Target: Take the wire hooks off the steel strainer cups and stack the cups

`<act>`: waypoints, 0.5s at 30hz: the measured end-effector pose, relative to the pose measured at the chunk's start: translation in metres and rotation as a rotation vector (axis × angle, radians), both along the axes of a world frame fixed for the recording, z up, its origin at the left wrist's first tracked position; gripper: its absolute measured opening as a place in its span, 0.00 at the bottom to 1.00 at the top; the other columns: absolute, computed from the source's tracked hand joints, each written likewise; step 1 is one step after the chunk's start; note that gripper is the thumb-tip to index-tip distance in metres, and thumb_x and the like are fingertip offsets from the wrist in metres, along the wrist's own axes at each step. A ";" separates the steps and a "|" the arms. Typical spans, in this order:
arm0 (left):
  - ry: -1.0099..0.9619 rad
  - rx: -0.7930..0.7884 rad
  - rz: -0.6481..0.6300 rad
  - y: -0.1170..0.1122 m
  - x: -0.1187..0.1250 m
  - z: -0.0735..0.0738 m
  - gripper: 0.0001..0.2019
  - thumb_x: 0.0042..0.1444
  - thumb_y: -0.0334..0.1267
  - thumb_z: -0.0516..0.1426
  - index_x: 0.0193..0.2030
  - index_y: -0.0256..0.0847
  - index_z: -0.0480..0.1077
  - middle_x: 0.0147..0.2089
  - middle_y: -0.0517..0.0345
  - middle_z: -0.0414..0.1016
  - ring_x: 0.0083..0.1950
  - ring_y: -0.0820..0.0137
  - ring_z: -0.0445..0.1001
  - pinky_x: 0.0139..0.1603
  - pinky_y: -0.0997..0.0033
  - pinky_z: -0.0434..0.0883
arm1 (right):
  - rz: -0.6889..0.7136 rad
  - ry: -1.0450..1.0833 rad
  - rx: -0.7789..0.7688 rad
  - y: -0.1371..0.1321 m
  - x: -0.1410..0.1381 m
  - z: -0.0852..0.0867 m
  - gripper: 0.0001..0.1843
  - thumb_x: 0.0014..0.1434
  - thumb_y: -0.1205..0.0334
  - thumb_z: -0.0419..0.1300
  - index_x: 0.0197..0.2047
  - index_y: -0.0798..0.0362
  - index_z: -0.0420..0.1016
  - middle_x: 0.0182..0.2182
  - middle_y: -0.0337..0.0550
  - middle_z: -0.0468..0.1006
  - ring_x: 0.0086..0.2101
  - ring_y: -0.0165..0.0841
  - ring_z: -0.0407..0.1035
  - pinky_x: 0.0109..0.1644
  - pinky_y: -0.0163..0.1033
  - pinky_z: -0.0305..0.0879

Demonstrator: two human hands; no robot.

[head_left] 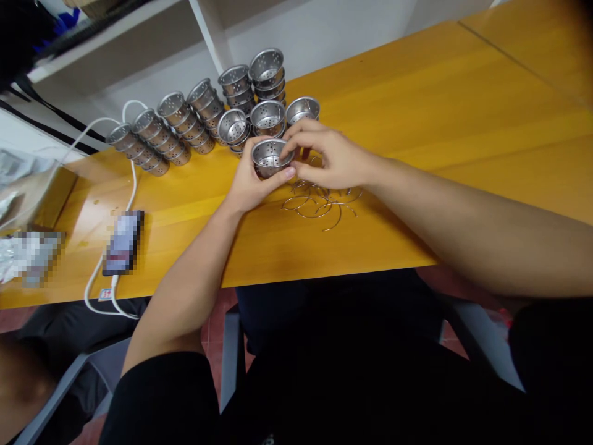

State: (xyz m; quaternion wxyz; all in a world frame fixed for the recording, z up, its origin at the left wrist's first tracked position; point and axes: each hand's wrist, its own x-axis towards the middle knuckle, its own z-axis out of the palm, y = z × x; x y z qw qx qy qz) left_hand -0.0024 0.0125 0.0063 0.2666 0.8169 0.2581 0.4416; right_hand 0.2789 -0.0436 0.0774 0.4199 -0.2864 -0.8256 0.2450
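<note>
My left hand [252, 180] is wrapped round a small perforated metal cup [270, 162], its mouth tilted up toward me. At the cup's right rim is my right hand [324, 154], fingers bent and the fingertips reaching to the edge and inside. Whether those fingers pinch anything is too small to make out. A thin wire seems to cross the cup's inside. Several loose curved wires [319, 207] lie on the table just below my right hand. Right behind the held cup stand more perforated cups [267, 117], partly hidden by my hands.
Stacks of perforated metal cups [204, 111] line the back of the wooden table [417, 111]. To the left lie a phone [123, 242] and a white cable [133, 185]. A cardboard box [46, 191] and plastic bags [34, 256] sit at the far left. Another person's arm [21, 386] shows at lower left.
</note>
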 end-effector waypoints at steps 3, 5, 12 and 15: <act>0.020 -0.022 0.001 0.001 0.000 -0.001 0.57 0.67 0.82 0.77 0.91 0.65 0.61 0.78 0.48 0.80 0.80 0.48 0.87 0.81 0.43 0.86 | 0.012 0.051 0.014 0.004 0.007 0.004 0.16 0.74 0.41 0.82 0.52 0.40 0.88 0.60 0.52 0.86 0.57 0.54 0.81 0.66 0.60 0.86; 0.016 -0.034 0.003 0.003 -0.002 -0.002 0.58 0.67 0.82 0.77 0.92 0.67 0.59 0.79 0.47 0.80 0.78 0.49 0.87 0.76 0.46 0.88 | -0.029 0.061 0.056 0.011 0.016 0.006 0.20 0.79 0.36 0.79 0.54 0.43 0.89 0.61 0.55 0.85 0.54 0.49 0.79 0.63 0.56 0.84; -0.016 -0.048 0.042 0.004 -0.006 -0.003 0.47 0.74 0.78 0.74 0.89 0.64 0.65 0.78 0.47 0.86 0.65 0.62 0.90 0.60 0.63 0.88 | -0.467 0.164 0.273 0.065 0.057 -0.015 0.23 0.81 0.23 0.74 0.56 0.32 0.92 0.63 0.53 0.86 0.54 0.53 0.82 0.59 0.64 0.84; -0.025 -0.031 0.044 0.003 -0.006 0.000 0.44 0.75 0.75 0.76 0.86 0.62 0.68 0.76 0.47 0.87 0.63 0.63 0.91 0.55 0.66 0.88 | -0.492 0.120 0.232 0.079 0.063 -0.026 0.18 0.81 0.27 0.75 0.57 0.29 0.93 0.63 0.51 0.87 0.55 0.55 0.81 0.64 0.69 0.84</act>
